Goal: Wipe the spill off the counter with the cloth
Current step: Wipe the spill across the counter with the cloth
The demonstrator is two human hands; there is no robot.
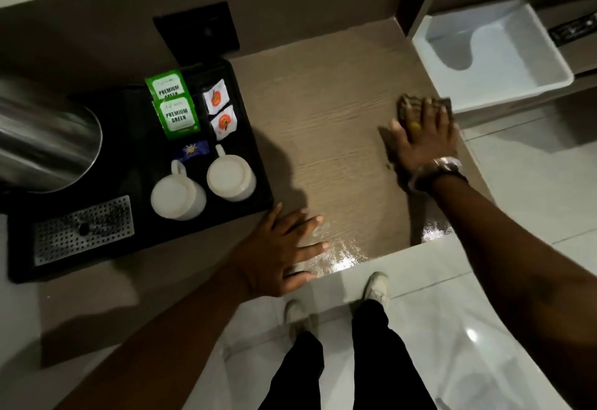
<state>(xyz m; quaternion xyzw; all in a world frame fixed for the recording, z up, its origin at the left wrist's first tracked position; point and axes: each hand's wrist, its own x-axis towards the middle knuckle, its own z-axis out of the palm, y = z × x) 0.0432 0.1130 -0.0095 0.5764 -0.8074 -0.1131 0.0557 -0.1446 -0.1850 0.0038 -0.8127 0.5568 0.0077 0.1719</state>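
Observation:
A wooden counter (326, 112) runs from the back wall to its front edge. My right hand (423, 138) lies flat on a brown patterned cloth (407, 103) near the counter's right edge, fingers spread, pressing it down. Only the cloth's far part shows beyond my fingers. A wet, shiny film (345, 254) glistens along the counter's front edge. My left hand (281, 254) rests flat on the counter at the front, beside the tray's corner, fingers apart and holding nothing.
A black tray (255, 138) on the left holds two upturned white cups (177, 196), tea sachets (176, 109) and a steel kettle (42, 138). A white plastic bin (491, 54) sits right of the counter. My shoes (376, 287) stand on the tiled floor below.

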